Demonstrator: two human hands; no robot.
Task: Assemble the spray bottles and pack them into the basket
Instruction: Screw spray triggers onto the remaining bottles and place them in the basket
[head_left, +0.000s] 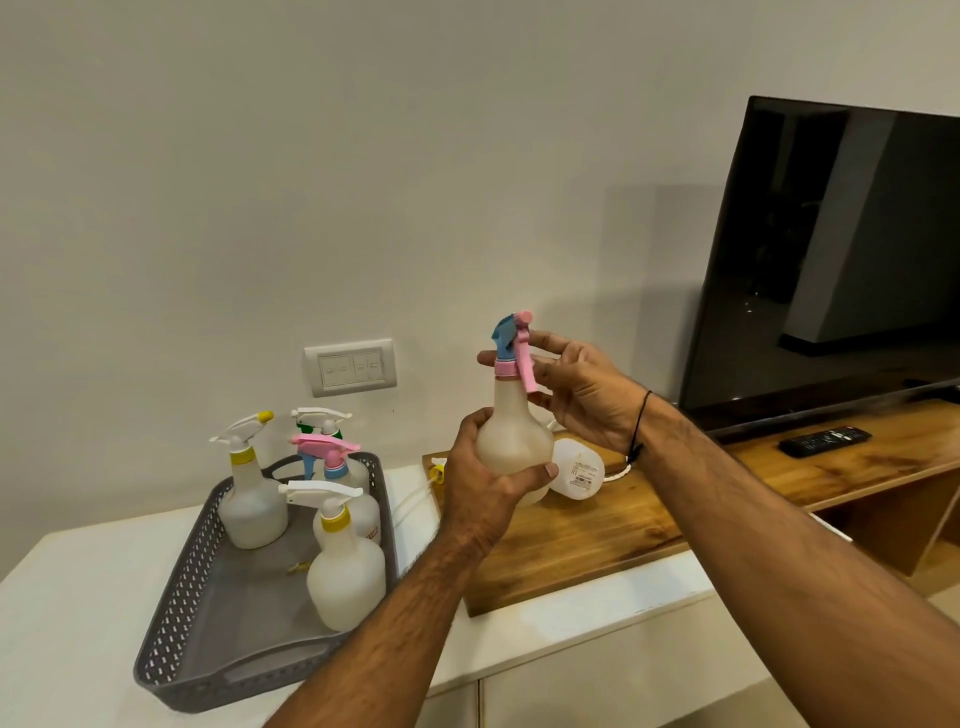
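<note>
I hold a translucent white spray bottle (511, 431) upright in the air over the wooden board. My left hand (480, 488) wraps its round body from below. My right hand (582, 389) pinches the pink and blue trigger head (514, 345) sitting on the bottle's neck. A grey perforated basket (208, 639) lies at lower left and holds several assembled bottles: two with yellow collars (252, 499) (345, 571), one pink and blue (332, 462), one green at the back (324, 423). An empty bottle body (576, 470) lies on its side behind my hands.
A loose yellow-tipped spray head with its tube (434, 475) lies between the basket and the wooden board (597, 535). A dark television (831, 260) stands at right with a remote (826, 440) in front. A wall socket plate (350, 366) is behind the basket.
</note>
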